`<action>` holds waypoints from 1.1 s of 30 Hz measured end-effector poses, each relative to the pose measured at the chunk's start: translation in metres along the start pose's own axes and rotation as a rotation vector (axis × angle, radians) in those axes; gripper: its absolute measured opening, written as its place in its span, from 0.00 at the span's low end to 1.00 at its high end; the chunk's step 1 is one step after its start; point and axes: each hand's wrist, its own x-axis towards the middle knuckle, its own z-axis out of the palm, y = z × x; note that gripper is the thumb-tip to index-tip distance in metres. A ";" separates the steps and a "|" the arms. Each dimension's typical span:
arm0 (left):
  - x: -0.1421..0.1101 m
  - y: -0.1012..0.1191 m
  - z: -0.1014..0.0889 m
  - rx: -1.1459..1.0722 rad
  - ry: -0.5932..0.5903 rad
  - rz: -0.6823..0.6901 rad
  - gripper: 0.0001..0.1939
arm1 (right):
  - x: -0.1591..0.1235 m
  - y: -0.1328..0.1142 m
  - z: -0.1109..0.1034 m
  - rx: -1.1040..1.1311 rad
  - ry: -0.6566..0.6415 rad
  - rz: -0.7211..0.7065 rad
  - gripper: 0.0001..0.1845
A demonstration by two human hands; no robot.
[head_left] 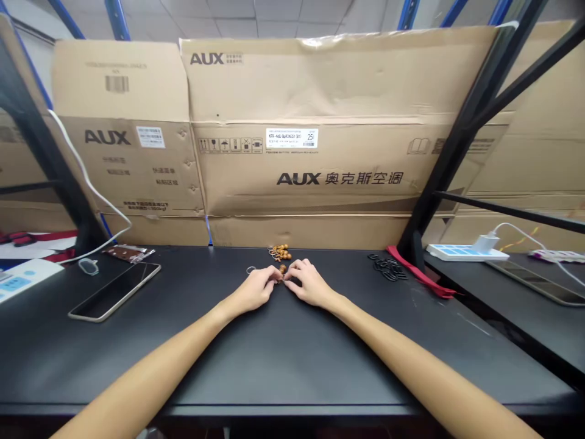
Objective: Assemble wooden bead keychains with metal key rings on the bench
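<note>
Over the middle of the dark table, my left hand (258, 288) and my right hand (309, 283) meet fingertip to fingertip. Between them is a small brown gourd-like pendant (283, 268), glossy and rounded. Both hands are closed in a pinch at its lower end; the exact part they grip is partly hidden by the fingers. A thin metal ring (251, 269) lies by the knuckles of my left hand. Just beyond the fingers rests a little pile of similar brown pendants (280, 252) with metal rings.
Black rings (387, 267) lie in a heap on the right, beside a red strap (423, 274). On the left are a phone (116, 291), a clear packet (130, 253) and a power strip (27, 277). Tall cardboard (306, 228) walls off the back; black frame posts (439, 161) flank the table.
</note>
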 end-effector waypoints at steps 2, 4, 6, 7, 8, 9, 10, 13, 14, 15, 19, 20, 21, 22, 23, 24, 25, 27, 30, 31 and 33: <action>0.000 -0.001 -0.002 0.057 0.023 0.012 0.14 | 0.000 0.002 -0.001 0.019 -0.014 -0.017 0.05; -0.001 -0.001 -0.003 0.145 0.034 0.038 0.16 | 0.001 0.003 -0.001 0.044 -0.025 -0.041 0.05; -0.003 0.000 -0.004 0.215 0.012 0.060 0.19 | 0.001 0.003 0.000 0.068 -0.034 -0.067 0.06; -0.003 0.000 -0.004 0.240 -0.013 0.067 0.19 | 0.000 0.003 0.000 0.077 -0.039 -0.077 0.06; -0.004 0.001 -0.005 0.262 -0.038 0.070 0.18 | 0.000 0.003 0.000 0.084 -0.044 -0.085 0.06; -0.004 0.001 -0.005 0.283 -0.057 0.067 0.17 | 0.000 0.003 0.000 0.088 -0.048 -0.090 0.06; -0.004 0.001 -0.005 0.304 -0.071 0.061 0.16 | 0.000 0.003 0.000 0.090 -0.049 -0.089 0.06; -0.004 0.001 -0.006 0.359 -0.075 0.037 0.13 | -0.001 0.001 -0.001 0.085 -0.049 -0.069 0.02; -0.003 0.001 -0.006 0.369 -0.069 0.032 0.12 | -0.001 0.000 -0.002 0.082 -0.047 -0.059 0.01; -0.003 0.001 -0.006 0.373 -0.066 0.033 0.11 | -0.001 0.000 -0.002 0.080 -0.045 -0.052 0.02; -0.003 0.001 -0.007 0.370 -0.062 0.036 0.08 | -0.001 0.000 -0.001 0.079 -0.046 -0.059 0.04; -0.003 0.002 -0.007 0.368 -0.061 0.033 0.08 | -0.001 0.001 -0.001 0.080 -0.048 -0.064 0.04; -0.003 0.002 -0.007 0.362 -0.059 0.029 0.07 | 0.000 0.002 0.000 0.083 -0.049 -0.068 0.05; -0.003 0.001 -0.007 0.352 -0.056 0.025 0.06 | 0.000 0.002 0.000 0.087 -0.050 -0.070 0.05; -0.003 0.001 -0.007 0.338 -0.054 0.022 0.06 | 0.000 0.003 0.001 0.090 -0.050 -0.070 0.05; -0.004 0.001 -0.007 0.319 -0.054 0.022 0.06 | 0.000 0.003 0.001 0.094 -0.050 -0.070 0.05; -0.004 0.001 -0.007 0.297 -0.050 0.025 0.06 | 0.000 0.003 0.001 0.097 -0.050 -0.070 0.05; -0.004 0.002 -0.008 0.259 -0.031 0.042 0.08 | 0.000 0.001 0.000 0.097 -0.050 -0.078 0.05; -0.003 0.003 -0.009 0.245 -0.003 0.080 0.11 | -0.001 -0.001 -0.001 0.084 -0.049 -0.098 0.04; -0.002 0.004 -0.009 0.245 -0.010 0.088 0.12 | -0.001 -0.002 -0.002 0.078 -0.052 -0.103 0.04; -0.001 0.006 -0.010 0.243 -0.044 0.090 0.13 | -0.001 -0.003 -0.002 0.069 -0.060 -0.108 0.04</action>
